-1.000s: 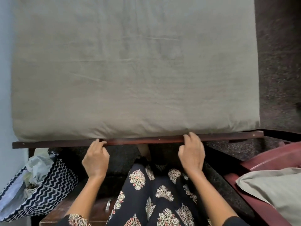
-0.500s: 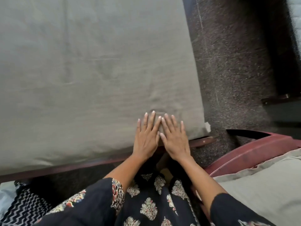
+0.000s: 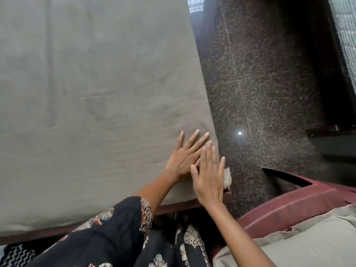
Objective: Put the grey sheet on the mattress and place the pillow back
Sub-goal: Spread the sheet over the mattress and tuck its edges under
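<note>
While my left hand (image 3: 183, 158) and right hand (image 3: 209, 180) press flat, fingers straight, near its corner, the smooth matte grey sheet (image 3: 96, 93) covers the mattress (image 3: 227, 175); the soft pillow (image 3: 308, 245) lies on a red plastic chair (image 3: 289, 203).

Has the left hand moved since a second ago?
Yes: the left hand went from the wooden rail up onto the grey sheet, toward the bed's right corner.

Open floor (image 3: 269, 89) right of grey sheet (image 3: 96, 93); red chair (image 3: 300, 205) near corner.
</note>
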A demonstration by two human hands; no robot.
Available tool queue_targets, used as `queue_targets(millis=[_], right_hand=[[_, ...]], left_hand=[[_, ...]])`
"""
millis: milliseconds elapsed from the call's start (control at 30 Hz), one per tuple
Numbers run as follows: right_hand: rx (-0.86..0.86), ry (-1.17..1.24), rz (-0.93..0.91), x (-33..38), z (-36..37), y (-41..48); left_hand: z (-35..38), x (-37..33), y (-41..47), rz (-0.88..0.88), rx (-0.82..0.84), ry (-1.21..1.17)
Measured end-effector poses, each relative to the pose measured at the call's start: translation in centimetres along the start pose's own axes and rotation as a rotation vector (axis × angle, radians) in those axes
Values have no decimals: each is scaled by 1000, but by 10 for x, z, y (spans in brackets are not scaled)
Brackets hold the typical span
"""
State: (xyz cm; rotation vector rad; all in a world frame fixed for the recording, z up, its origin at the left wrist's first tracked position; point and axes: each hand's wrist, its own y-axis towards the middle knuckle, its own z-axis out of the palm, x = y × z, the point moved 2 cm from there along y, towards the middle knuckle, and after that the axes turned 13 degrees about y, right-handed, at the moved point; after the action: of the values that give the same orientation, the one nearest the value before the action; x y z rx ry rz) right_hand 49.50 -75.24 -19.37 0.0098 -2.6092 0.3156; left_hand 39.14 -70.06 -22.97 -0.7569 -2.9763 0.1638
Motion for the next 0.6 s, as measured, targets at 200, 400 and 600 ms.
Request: queue_targets(millis=[200, 400, 600], right_hand=[[151, -43, -294, 62, 36, 50], [237, -244, -312, 30, 36, 85], [267, -274, -325, 32, 38, 88]], left_hand=[[8, 88, -31, -732, 9, -103], [23, 102, -34, -658, 84, -126], [23, 104, -33, -668, 117, -106]])
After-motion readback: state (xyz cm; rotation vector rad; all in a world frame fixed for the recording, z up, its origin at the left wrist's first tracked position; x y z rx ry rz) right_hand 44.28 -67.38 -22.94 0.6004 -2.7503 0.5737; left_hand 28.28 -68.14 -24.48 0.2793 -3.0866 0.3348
